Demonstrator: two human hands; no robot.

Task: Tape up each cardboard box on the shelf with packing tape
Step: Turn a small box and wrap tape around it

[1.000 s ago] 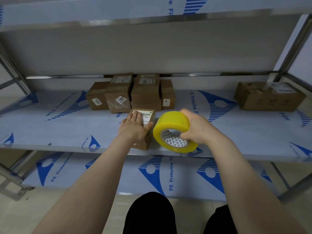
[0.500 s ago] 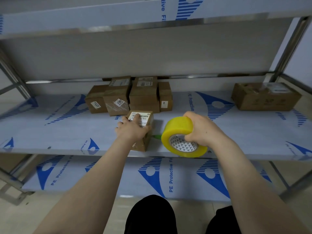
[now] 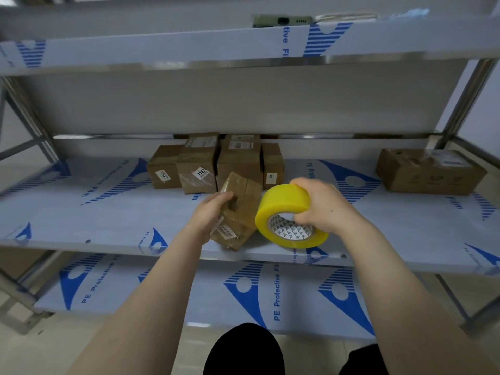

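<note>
My left hand (image 3: pixel 209 213) grips a small cardboard box (image 3: pixel 240 212) near the front edge of the middle shelf (image 3: pixel 94 220). The box is tipped up, its barcode label turned toward me and its taped brown side facing up. My right hand (image 3: pixel 322 205) holds a yellow roll of packing tape (image 3: pixel 288 209) right beside the box, fingers through the core. Whether a strip of tape joins the roll to the box is hard to make out. Behind them a cluster of several brown boxes (image 3: pixel 216 163) stands at the back of the shelf.
One larger cardboard box (image 3: pixel 430 171) lies at the right end of the middle shelf. An upper shelf (image 3: pixel 243 47) overhangs, and a lower shelf (image 3: pixel 189 296) sits below. Metal uprights (image 3: pixel 465 98) frame the rack at both sides. My dark-clothed knees (image 3: pixel 243 350) are at the bottom.
My left hand has tipped the small box over, so its label now faces me instead of up. The tape roll has risen and moved closer to the box.
</note>
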